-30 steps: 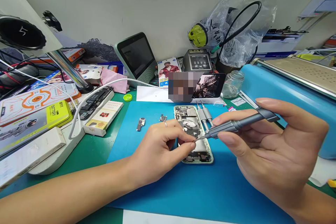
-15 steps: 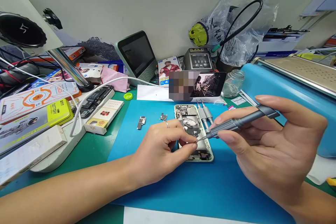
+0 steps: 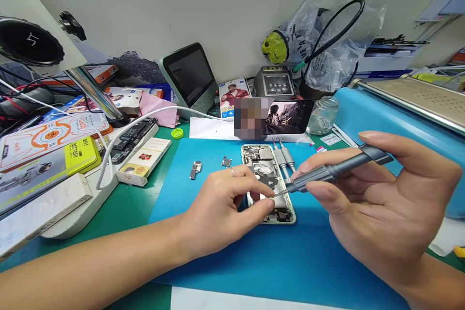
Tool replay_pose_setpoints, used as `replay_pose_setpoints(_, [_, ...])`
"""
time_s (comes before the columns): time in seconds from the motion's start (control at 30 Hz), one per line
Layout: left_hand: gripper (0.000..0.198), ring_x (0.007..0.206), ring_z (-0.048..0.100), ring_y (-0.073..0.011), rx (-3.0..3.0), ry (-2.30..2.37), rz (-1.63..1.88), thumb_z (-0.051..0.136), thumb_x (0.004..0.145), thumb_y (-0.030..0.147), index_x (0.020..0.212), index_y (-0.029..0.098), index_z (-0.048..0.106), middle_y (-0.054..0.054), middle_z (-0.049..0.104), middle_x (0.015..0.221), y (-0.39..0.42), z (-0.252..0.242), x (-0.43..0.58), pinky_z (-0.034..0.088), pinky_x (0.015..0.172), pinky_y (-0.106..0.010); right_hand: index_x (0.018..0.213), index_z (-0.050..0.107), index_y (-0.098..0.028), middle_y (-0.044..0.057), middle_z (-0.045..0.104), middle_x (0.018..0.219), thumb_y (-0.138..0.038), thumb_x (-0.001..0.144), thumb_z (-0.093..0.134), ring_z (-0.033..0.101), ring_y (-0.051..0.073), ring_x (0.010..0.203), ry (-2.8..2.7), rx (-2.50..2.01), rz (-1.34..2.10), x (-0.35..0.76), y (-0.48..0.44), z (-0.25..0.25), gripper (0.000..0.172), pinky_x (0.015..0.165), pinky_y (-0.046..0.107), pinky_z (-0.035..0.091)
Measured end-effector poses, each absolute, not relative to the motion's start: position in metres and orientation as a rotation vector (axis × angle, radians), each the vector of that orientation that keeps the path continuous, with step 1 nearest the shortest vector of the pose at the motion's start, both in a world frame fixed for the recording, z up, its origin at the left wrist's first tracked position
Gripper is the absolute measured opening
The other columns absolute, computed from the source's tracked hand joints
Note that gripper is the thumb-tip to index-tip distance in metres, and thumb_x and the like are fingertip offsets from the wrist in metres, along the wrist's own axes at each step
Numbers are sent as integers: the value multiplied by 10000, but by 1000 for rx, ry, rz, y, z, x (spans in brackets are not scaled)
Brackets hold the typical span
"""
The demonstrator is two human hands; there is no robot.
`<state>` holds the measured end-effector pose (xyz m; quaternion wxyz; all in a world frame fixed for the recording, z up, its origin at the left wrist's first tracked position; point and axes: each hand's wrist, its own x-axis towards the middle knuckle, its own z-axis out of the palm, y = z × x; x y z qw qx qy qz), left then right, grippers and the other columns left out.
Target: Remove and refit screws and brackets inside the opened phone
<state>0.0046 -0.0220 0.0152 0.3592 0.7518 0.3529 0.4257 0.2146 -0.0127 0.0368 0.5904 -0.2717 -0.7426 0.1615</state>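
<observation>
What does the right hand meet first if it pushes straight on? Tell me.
The right hand aims its screwdriver left and down; the tip sits at the left hand's pinched fingertips, so likely those first, the opened phone just beneath. Depth is unclear.

The word "BATTERY" is printed in dark capitals, running sideways, on the yellow box at the left of the tabletop. Dark capital letters are carried on the clear plastic bag by the wall, but they are crumpled and cannot be made out as a word. A red emblem is borne on the white carton beside the blue mat and a pale mark on the black disc at the far left, both too small or unclear to be read.
</observation>
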Motion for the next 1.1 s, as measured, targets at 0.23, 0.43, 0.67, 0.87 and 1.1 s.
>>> replay_pose_setpoints(0.23, [85, 624, 517, -68, 1929, 917, 1072, 743, 929, 189, 921, 155, 820, 1, 677, 759, -20, 13, 5, 401, 582, -200, 1440, 557, -426, -23, 671, 989, -73, 864, 811, 772, 172, 803, -1717, -645, 370, 215, -9, 35, 722, 630, 333, 709])
replay_pose_setpoints(0.43, [92, 624, 511, -68, 1923, 911, 1079, 733, 929, 180, 904, 144, 815, 1, 663, 754, -22, 15, 5, 399, 579, -201, 1406, 600, -374, -36, 694, 945, 20, 803, 810, 772, 168, 773, -1709, -600, 387, 214, -10, 36, 750, 628, 310, 699])
replay_pose_setpoints(0.67, [85, 621, 510, -65, 1918, 925, 1066, 741, 919, 178, 914, 143, 818, -2, 671, 759, -21, 16, 5, 394, 577, -200, 1402, 596, -366, -38, 689, 952, 10, 815, 808, 776, 156, 786, -1715, -599, 388, 215, -10, 37, 729, 655, 279, 692])
replay_pose_setpoints(0.87, [98, 618, 508, -67, 1906, 954, 1055, 759, 917, 234, 926, 157, 820, 4, 667, 762, -24, 14, 5, 392, 572, -207, 1370, 605, -345, -37, 689, 951, 9, 808, 818, 776, 151, 784, -1704, -610, 391, 214, -11, 38, 698, 651, 278, 696])
replay_pose_setpoints(1.1, [88, 620, 474, -79, 1922, 982, 1125, 676, 837, 142, 759, 180, 658, 42, 566, 676, -20, 26, 6, 371, 595, -242, 1338, 620, -356, -51, 724, 917, 27, 759, 837, 776, 160, 744, -1641, -598, 403, 216, -8, 39, 728, 632, 305, 710])
